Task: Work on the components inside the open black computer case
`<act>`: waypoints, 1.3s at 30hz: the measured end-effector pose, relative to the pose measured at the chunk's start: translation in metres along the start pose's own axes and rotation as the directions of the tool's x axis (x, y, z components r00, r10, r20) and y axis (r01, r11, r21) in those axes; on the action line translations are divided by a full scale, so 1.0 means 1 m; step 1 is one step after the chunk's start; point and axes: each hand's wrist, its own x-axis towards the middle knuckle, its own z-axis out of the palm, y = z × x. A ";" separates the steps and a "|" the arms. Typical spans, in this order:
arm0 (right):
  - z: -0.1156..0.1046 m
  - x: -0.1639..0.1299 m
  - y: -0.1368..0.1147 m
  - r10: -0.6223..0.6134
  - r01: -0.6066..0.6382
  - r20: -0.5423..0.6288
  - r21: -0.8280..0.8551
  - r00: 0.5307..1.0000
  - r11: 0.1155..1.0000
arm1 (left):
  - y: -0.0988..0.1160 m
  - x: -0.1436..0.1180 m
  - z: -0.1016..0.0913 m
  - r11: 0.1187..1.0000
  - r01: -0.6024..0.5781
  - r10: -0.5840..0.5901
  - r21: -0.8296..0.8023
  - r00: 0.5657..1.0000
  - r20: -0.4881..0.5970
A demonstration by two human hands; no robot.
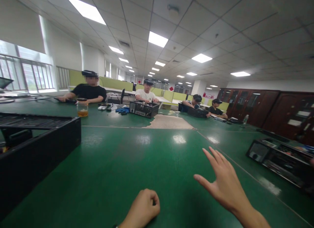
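Observation:
My left hand (143, 206) is low in the middle of the view, over the near part of the green tabletop (98, 175). Its fingers are curled into a loose fist, and I see nothing in it. To the right, my right hand (225, 182) is raised over the table, with its fingers stretched out and the thumb spread away. It holds nothing. Nearest on the left is a large black computer case (41, 156), apart from both hands. Another opened computer case (279, 159) lies at the right, beyond my right hand.
Across the table, a person in white (147, 94) works at a computer case (144, 108). A person in black (89, 90) sits at the left. More people sit at the far right. A jar of amber liquid (82, 108), blue gloves (122, 110) and a bottle (245, 119) stand or lie on the table.

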 end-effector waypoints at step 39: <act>-0.036 0.048 -0.023 -0.266 -0.428 0.742 0.598 0.615 0.678 | 0.090 0.049 -0.106 0.900 -0.367 0.305 -0.233 0.915 -0.263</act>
